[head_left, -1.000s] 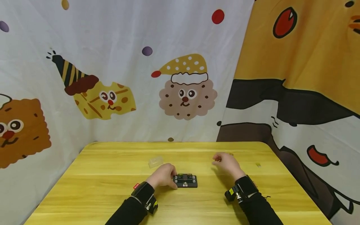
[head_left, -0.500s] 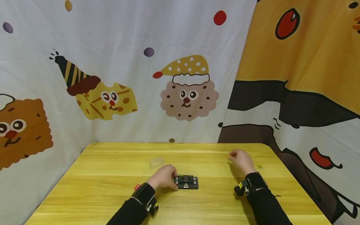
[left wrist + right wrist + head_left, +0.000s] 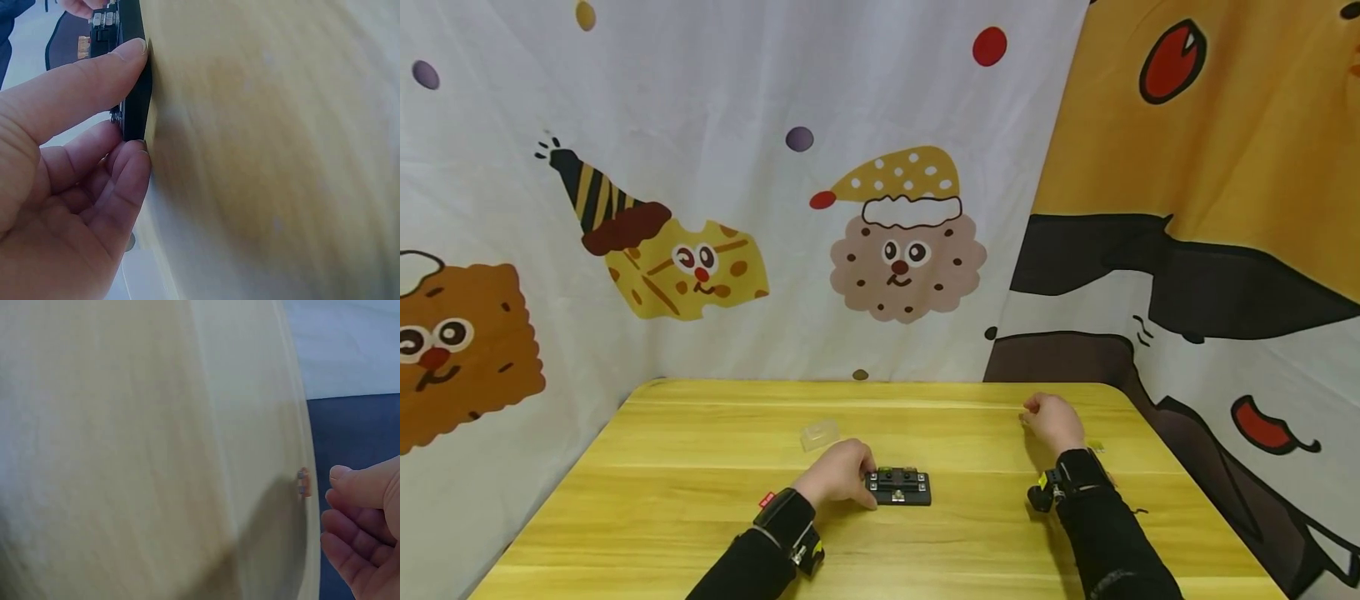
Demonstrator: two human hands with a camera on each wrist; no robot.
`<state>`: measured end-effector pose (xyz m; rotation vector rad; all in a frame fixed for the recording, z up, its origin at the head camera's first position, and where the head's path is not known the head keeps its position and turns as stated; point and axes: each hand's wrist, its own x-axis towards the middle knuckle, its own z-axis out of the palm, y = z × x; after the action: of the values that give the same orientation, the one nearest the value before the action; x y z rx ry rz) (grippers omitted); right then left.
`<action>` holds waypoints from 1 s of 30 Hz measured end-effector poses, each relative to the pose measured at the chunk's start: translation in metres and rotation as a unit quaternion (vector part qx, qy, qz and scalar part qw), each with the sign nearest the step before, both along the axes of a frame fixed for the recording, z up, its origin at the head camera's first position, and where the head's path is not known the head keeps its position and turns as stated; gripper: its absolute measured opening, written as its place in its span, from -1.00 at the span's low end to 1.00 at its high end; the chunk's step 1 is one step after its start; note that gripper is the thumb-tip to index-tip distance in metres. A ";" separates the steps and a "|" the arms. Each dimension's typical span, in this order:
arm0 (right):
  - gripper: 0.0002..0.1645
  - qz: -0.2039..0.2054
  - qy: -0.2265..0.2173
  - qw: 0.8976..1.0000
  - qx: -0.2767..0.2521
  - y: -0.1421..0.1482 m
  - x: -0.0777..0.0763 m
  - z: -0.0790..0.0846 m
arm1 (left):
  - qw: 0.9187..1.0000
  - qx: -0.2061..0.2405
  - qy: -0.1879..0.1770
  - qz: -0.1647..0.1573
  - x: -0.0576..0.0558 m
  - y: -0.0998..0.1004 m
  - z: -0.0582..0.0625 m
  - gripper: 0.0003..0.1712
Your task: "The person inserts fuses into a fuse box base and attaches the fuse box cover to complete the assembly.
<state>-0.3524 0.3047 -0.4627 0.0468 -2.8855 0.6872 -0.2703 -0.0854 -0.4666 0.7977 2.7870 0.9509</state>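
The left end of a black block [image 3: 906, 497] is pinched between the thumb and fingers of the left hand [image 3: 838, 473], its base rested on the counter [image 3: 700, 450]. The right hand [image 3: 1054, 422] is held near the far edge, loosely bent, thumb and fingers parted, nothing seen gripped. Near its fingertips, a small reddish piece [image 3: 304, 482] is seen. Beyond the left hand, a clear case [image 3: 820, 434] is set; a yellow-green piece [image 3: 1096, 447] is seen beside the right wrist.

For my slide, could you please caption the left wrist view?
The left grip holds one end of a black device on a wooden table.
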 end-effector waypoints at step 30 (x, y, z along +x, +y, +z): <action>-0.94 0.010 0.023 0.997 0.069 -0.002 -0.007 -0.017 | 1.000 -0.003 -0.001 -0.002 0.001 0.000 0.002 -0.55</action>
<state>-0.3598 0.3024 -0.4799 0.1082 -2.8874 0.4829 -0.2697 -0.0850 -0.4650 0.8011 2.7839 0.9416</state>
